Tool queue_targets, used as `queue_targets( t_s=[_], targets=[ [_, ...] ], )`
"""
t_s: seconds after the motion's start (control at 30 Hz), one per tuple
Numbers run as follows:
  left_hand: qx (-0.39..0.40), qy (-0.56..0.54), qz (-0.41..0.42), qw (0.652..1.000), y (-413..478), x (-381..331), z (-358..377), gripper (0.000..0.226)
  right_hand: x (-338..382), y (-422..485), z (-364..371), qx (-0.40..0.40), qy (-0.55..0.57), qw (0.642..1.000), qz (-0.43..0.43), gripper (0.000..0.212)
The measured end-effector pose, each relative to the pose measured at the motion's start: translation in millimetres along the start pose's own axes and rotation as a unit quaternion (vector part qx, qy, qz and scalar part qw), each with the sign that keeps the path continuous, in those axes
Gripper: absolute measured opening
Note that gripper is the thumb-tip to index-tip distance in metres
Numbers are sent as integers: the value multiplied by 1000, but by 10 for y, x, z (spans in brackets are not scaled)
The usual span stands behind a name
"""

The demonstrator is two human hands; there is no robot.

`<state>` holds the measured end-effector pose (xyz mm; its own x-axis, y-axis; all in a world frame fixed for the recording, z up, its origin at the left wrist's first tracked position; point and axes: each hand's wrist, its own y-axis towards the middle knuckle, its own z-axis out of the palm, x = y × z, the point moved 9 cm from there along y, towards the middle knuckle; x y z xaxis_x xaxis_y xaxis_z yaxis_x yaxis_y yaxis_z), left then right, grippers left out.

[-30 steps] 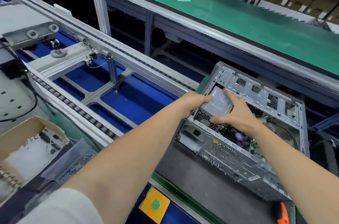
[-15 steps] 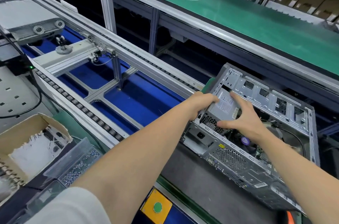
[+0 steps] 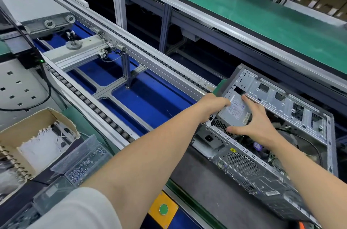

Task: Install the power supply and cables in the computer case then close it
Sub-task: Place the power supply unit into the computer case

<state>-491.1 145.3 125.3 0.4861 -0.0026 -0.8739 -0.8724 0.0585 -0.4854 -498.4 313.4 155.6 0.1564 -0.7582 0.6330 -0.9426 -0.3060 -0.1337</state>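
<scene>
An open silver computer case point(image 3: 287, 104) lies on its side on a dark grey mat at the right. A grey power supply point(image 3: 235, 111) with a white label sits in its near left corner, behind the perforated rear panel. My left hand point(image 3: 212, 105) grips the case's left corner beside the supply, fingers curled over the edge. My right hand point(image 3: 257, 121) grips the supply, fingers spread along its top and thumb at its lower edge. Dark cables and a purple-capped part point(image 3: 257, 146) show inside the case.
A roller conveyor point(image 3: 97, 110) with blue panels runs diagonally on the left. A cardboard box point(image 3: 35, 131) and clear bins of small screws point(image 3: 86, 163) stand at the lower left. A yellow plate with a green button point(image 3: 163, 209) sits at the front edge. A green belt point(image 3: 244, 12) runs behind.
My right hand's fingers have spread wider over the power supply, which has settled a little deeper into the case corner. My left hand keeps its grip on the case corner.
</scene>
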Motion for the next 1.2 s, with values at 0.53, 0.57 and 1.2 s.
queue_targets(
  t_s=[0.53,0.57,1.2],
  targets=[
    [42,52,-2,998,-6,0,24,27,82,-24,34,52,-87,995,-3,148],
    [41,64,0,997,-7,-2,30,32,84,-29,40,53,-93,994,-4,149],
    [10,234,83,969,-87,-104,25,46,442,129,-894,-240,534,807,-71,43]
  ],
)
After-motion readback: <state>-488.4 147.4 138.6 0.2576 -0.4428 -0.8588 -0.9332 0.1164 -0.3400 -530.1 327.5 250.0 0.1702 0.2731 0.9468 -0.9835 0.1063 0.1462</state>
